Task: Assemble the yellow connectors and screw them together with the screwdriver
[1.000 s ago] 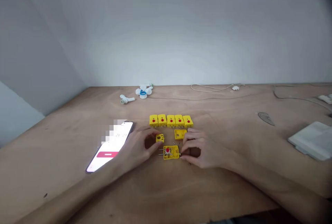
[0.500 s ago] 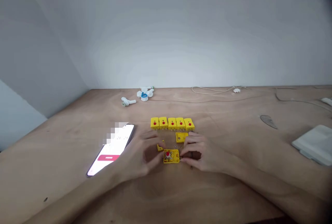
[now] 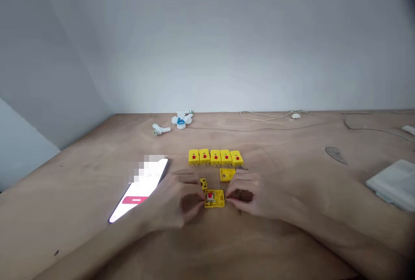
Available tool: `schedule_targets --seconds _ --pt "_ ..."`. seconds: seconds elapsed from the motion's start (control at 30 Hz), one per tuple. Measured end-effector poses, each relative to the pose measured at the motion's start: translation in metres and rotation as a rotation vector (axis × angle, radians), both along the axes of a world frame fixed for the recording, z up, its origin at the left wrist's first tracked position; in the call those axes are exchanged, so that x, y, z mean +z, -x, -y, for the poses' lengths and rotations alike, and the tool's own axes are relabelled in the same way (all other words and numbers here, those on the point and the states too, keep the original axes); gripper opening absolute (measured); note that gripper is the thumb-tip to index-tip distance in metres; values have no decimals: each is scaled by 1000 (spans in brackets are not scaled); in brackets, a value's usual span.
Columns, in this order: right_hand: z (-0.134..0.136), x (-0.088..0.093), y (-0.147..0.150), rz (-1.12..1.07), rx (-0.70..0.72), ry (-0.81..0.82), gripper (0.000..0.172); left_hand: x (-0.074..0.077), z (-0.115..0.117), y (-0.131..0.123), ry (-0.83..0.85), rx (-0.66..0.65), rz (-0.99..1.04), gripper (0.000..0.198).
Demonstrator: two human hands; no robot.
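Observation:
An open yellow plastic housing point(image 3: 219, 204) lies on the table between my hands, a red button point(image 3: 210, 195) and small metal parts inside it. The thumb and forefinger of my left hand point(image 3: 181, 197) close on its left edge. At the right edge, my right hand point(image 3: 248, 191) has its thumb and forefinger pinched together; whatever is between them is too small to make out. Just behind the housing is a small yellow piece with dark holes point(image 3: 203, 183). A yellow cover point(image 3: 227, 175) lies behind my right fingers, which hide part of it.
Several yellow boxes with red buttons point(image 3: 215, 157) stand in a row farther back. A lit phone point(image 3: 142, 189) lies left of my left hand. White plastic fittings point(image 3: 161, 130) and a pale cord point(image 3: 259, 119) are near the wall. At right sits a whitish case point(image 3: 394, 185).
The view has tilted slightly, so everything sits a little lower. My left forefinger has come down from beside the small yellow piece to the housing's edge. My right fingertips have drawn closer together.

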State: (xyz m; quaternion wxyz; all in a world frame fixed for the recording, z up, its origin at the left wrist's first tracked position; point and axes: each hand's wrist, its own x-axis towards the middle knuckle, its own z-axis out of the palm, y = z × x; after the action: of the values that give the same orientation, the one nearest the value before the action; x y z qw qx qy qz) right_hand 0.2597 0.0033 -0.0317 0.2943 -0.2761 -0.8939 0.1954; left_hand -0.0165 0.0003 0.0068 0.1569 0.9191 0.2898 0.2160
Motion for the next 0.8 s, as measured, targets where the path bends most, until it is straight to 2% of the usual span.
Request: schedule_targets --seconds 0.33,0.6,0.8 --pt "7 -1 1 -36 -10 30 6 -6 -2 0 -69 -56 -73 18" --pt "10 -16 1 -85 -131 172 4 -7 1 -1 -54 -71 -95 25" --pt "7 -21 6 -122 -143 227 7 -15 2 -1 -16 -77 -48 24"
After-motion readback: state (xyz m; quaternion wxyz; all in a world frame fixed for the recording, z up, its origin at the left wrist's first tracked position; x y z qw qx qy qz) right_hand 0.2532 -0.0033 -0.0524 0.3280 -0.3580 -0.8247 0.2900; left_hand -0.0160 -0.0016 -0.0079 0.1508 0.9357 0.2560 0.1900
